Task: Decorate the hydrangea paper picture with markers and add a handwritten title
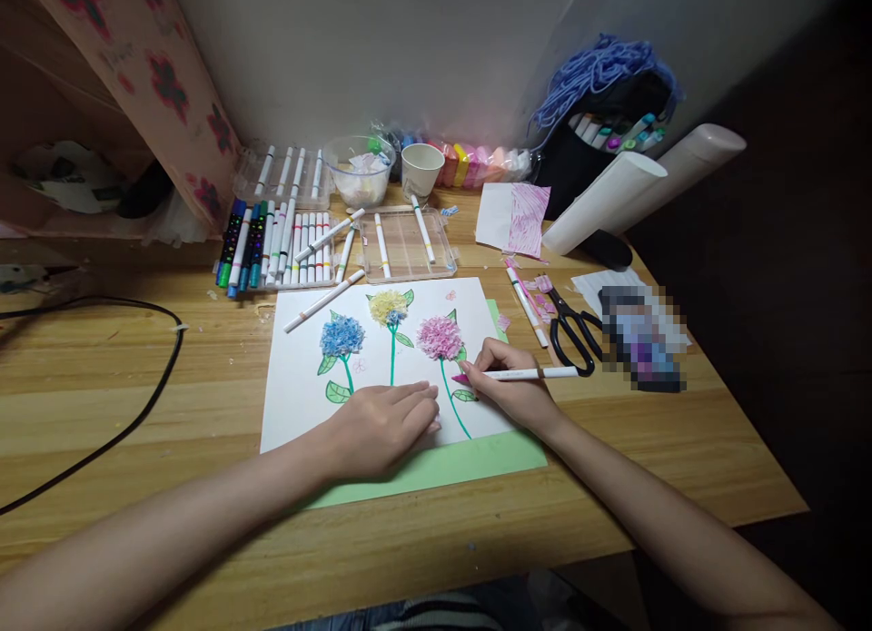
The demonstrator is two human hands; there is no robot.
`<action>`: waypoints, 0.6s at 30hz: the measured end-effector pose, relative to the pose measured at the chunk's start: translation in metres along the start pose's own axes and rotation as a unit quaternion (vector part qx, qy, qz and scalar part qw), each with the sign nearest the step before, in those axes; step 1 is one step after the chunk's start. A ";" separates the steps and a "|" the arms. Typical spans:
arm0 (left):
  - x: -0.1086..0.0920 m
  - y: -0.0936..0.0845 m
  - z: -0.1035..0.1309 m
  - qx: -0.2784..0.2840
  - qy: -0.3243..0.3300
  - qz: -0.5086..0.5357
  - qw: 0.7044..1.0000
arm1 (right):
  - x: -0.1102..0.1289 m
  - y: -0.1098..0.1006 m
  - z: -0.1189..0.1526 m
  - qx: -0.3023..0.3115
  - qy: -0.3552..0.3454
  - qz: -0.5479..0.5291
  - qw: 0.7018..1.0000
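A white sheet of paper [300,368] lies on a green sheet [470,457] on the wooden table. Three flowers with drawn green stems and leaves are on it: a blue flower head [341,337], a yellow flower head [388,307] with a blue patch, and a pink flower head [440,338], all rough-textured. My left hand [385,427] rests on the lower middle of the white sheet, fingers stretched out, covering the lower stems. Between the fingers of my right hand [510,386] is a white marker [524,373], its magenta tip just beside the pink flower's stem.
Black scissors [576,327], a white pen [528,309] and pink paper scraps lie to the right. Behind stand many markers [306,250], clear cases [409,241], a plastic bowl [358,182], a paper cup [421,170] and white paper rolls [606,204]. A black cable [160,386] curves at left.
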State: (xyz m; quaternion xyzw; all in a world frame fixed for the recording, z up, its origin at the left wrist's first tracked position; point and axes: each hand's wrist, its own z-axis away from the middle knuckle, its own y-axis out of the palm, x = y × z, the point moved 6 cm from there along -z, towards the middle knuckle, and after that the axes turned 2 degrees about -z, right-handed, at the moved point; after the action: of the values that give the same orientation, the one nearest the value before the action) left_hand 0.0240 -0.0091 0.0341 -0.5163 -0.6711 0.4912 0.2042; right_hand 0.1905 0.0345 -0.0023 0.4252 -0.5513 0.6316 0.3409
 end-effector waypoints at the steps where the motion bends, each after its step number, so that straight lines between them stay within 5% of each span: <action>1: 0.000 0.000 0.000 0.002 0.000 0.000 1.000 | 0.000 0.000 0.000 0.001 0.001 0.001 1.000; 18: 0.001 0.000 0.000 -0.001 0.004 0.001 1.000 | -0.005 -0.004 0.000 -0.021 -0.008 -0.006 1.000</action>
State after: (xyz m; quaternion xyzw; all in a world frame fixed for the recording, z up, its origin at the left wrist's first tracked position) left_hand 0.0243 -0.0084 0.0338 -0.5193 -0.6703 0.4886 0.2057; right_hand 0.1960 0.0357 -0.0057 0.4261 -0.5643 0.6149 0.3491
